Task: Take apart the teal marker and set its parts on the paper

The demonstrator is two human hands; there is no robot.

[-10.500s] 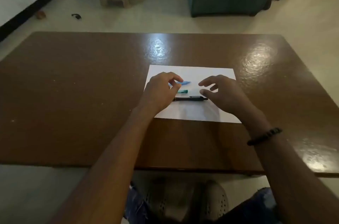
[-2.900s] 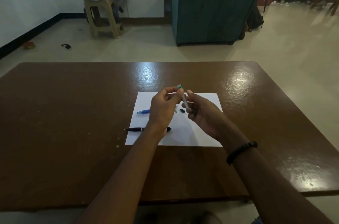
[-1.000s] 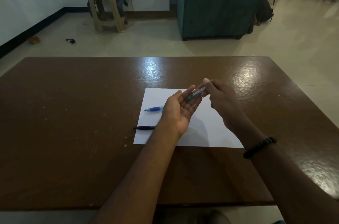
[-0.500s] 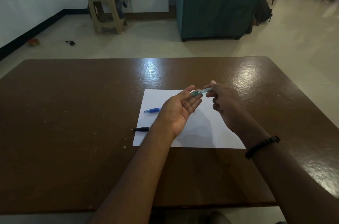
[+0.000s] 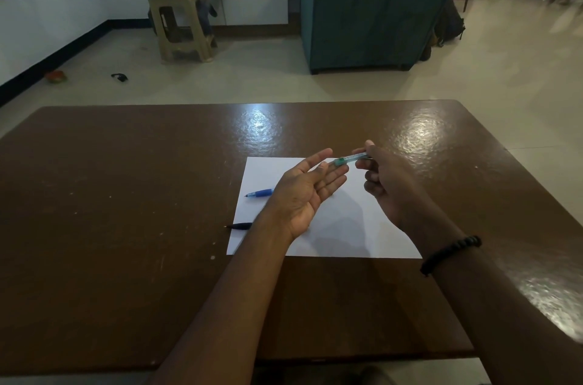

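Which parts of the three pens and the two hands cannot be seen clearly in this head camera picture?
- Blue pen: its far end is hidden behind the left hand.
- Black pen: most of it is covered by the left forearm.
- Green pen: its tip is hidden inside the right hand; the print is too small to read.
- Whether it touches the left fingertips cannot be told.

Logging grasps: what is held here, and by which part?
The right hand pinches the green pen by its right end; the left hand lies open, palm up.

Pale floor [image 5: 473, 79], white wall [image 5: 47, 6] (dark skirting), teal armchair [image 5: 372, 6], beige stool [image 5: 179, 28], glossy brown table [image 5: 110, 195]
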